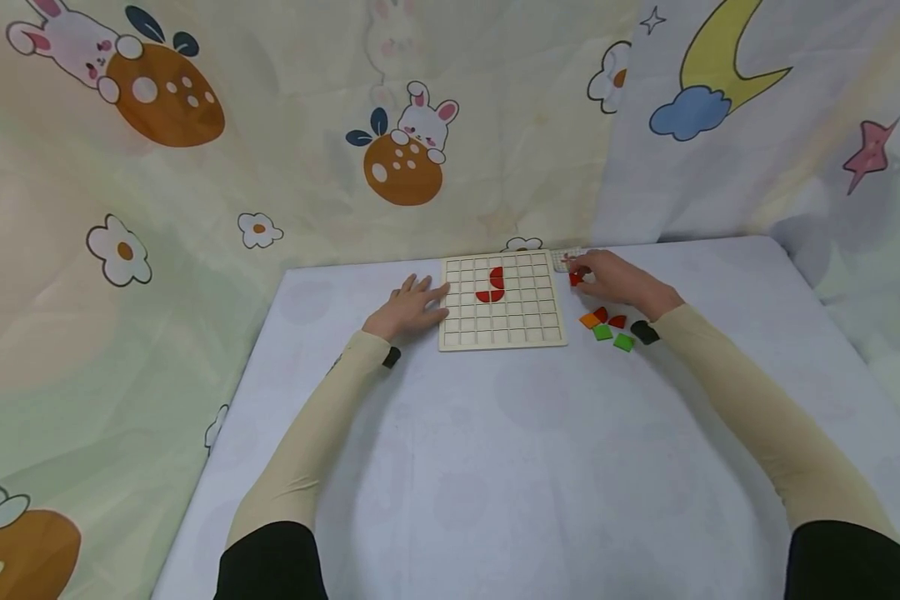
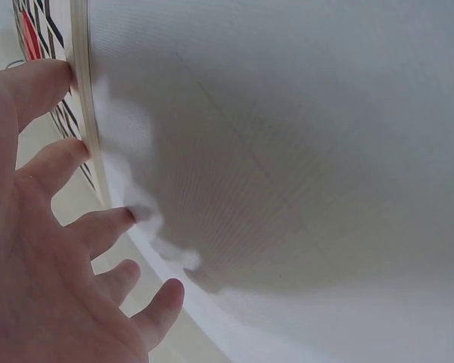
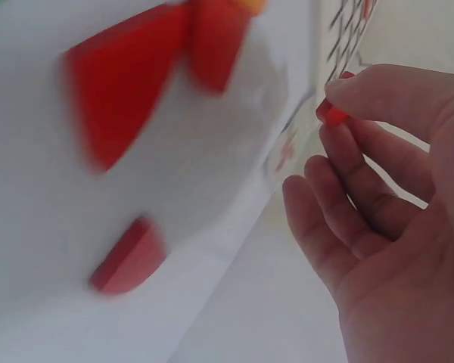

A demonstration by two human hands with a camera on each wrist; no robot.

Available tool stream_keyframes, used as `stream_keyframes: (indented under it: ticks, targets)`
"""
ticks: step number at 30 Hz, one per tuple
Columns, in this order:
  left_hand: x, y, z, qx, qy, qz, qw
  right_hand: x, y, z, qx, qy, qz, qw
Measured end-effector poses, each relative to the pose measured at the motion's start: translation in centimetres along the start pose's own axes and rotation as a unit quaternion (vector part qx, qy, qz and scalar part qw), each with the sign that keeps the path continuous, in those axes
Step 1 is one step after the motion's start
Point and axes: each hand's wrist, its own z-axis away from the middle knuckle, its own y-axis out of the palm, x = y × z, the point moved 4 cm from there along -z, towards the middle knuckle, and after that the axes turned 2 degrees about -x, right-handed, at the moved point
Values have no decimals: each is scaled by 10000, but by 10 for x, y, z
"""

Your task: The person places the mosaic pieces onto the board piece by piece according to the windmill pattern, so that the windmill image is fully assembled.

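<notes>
A pale wooden grid board [image 1: 525, 321] lies toward the back of the white table. On it sit three red quarter-round tiles [image 1: 497, 295]. My left hand [image 1: 407, 308] rests at the board's left edge, fingers spread and fingertips touching the rim. Just right of the board, my right hand [image 1: 617, 279] pinches a small red tile [image 3: 334, 113] between thumb and fingers. Beneath that hand, another red tile [image 3: 129, 261] lies on the cloth. Closer to me are two more red tiles [image 1: 617, 322], an orange tile [image 1: 589, 320] and two green tiles [image 1: 603, 332].
A small card [image 1: 562, 257] with a printed grid lies at the board's back right corner, partly behind the right hand. A white cloth covers the table [image 1: 525, 467]. Printed fabric [image 1: 300, 167] hangs right behind the table's back edge.
</notes>
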Motion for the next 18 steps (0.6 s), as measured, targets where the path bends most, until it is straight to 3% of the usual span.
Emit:
stream_keyframes:
  ticks: [10,18]
  targets:
    - [2,1,-1,-3,-15,-4,10000,37,19,-36,257,-610,-270,9974]
    - [1,0,0,-43,47,83,9999,61,32,-58,127,-1178,658,9908]
